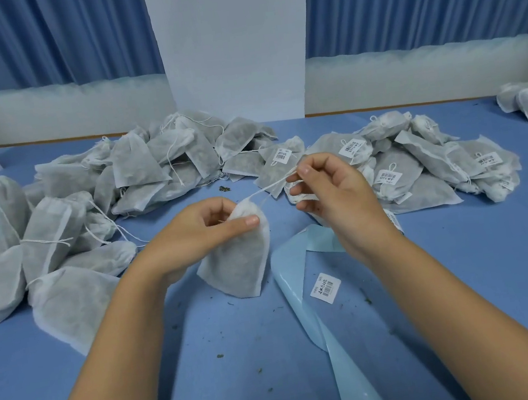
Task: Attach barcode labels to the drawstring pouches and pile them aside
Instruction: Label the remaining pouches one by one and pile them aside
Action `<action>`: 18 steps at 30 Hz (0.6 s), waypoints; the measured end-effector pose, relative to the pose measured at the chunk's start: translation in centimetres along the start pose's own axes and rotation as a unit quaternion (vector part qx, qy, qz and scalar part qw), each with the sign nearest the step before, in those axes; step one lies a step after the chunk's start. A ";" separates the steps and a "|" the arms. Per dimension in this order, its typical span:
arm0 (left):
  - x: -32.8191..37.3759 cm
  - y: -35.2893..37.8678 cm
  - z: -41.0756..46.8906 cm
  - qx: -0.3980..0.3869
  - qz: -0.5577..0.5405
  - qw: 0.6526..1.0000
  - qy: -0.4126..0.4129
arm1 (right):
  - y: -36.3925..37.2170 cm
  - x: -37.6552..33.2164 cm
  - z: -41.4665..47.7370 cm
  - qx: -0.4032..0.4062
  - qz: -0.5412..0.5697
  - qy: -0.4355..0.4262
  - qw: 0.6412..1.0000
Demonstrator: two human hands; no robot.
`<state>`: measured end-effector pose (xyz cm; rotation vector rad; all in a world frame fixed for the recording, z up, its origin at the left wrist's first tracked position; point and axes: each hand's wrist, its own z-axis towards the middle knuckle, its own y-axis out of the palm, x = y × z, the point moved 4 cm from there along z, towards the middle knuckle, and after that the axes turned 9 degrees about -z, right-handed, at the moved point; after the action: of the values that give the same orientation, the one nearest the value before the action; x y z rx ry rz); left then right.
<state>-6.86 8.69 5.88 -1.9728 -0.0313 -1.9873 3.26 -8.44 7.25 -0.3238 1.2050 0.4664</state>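
Pouch [239, 266] held by neck, label not yet on

Pouch: white drawstring type with dark fill, mouth up, long axis near upright; cannot tell whether its bottom touches the counter [467, 273].
Left hand [199, 231]: fingers and thumb curled round the gathered neck.
Right hand [335, 190]: pinching the drawstring [271, 187], taut up and rightward from the neck.
Barcode label [325, 288]: loose on the counter below the right hand, beside the pale-blue backing strip [292, 283]; right hand nearer, so the likelier to fetch it.
Print: bars plus short characters, unreadable.
Labelled pile [420, 172] to the right; unlabelled pile [67, 219] to the left.
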 end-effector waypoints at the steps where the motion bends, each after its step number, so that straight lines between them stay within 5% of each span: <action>1: -0.1 0.0 0.0 -0.016 -0.009 1.000 -0.009 | -0.1 0.1 0.1 0.007 0.001 0.007 1.000; 5: -0.2 -0.2 0.1 -0.009 -0.025 0.999 -0.023 | -0.3 0.2 0.1 0.006 -0.012 0.007 1.000; 12: -0.2 -0.2 0.6 0.268 -0.075 0.960 0.031 | 2.1 -0.8 -1.5 -0.062 -0.142 -0.106 0.982; 18: 0.4 0.9 0.5 0.269 -0.259 0.926 0.056 | 4.1 0.0 -2.7 -0.137 -0.217 -0.126 0.958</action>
<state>-6.13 7.88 6.06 -1.5848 -1.0519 -2.0745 -1.04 -6.18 6.36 -0.7284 0.7880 0.2794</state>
